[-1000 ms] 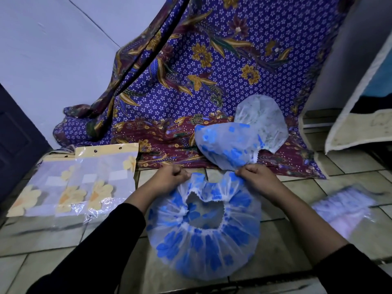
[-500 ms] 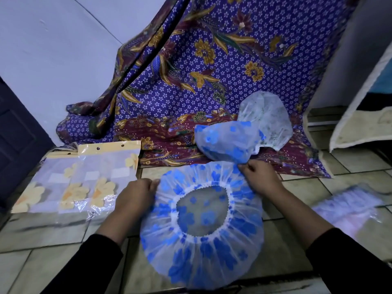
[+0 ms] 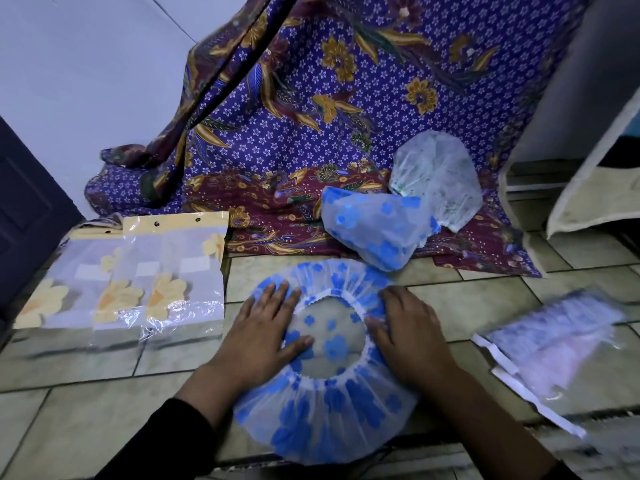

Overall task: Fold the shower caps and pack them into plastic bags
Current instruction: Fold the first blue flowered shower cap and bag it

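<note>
head view was filled by a blue-flowered shower cap (image 3: 325,420) laid opening-up on the tiled floor (image 3: 104,410), just in front of the person. the left hand (image 3: 263,337) was spread wide and flat on its left rim, nothing being gripped. the right hand (image 3: 408,337) was pressed on the right rim with fingers laid over the elastic, apparently holding nothing either. the cap was judged to be at the flattening stage, not yet folded. trouble could be expected from the gathered elastic, by which the rim might be drawn back into a pucker once pressure was lifted. air trapped under the thin film could puff a fold open, and the cap could be slid askew on the glossy tiles if one side were pushed harder. a lopsided fold might not be admitted by a narrow bag. a second blue cap (image 3: 374,226) and a pale cap (image 3: 436,174) were seen unfolded on the patterned cloth (image 3: 311,116) behind, touching each other. at the left, overlapping clear plastic bags (image 3: 138,278) with yellow headers were laid flat. yellow flower shapes were seen through them, though whether these were packed caps or print could not be told. at the right a blurred packet (image 3: 554,344) was seen, its contents not made out.
</note>
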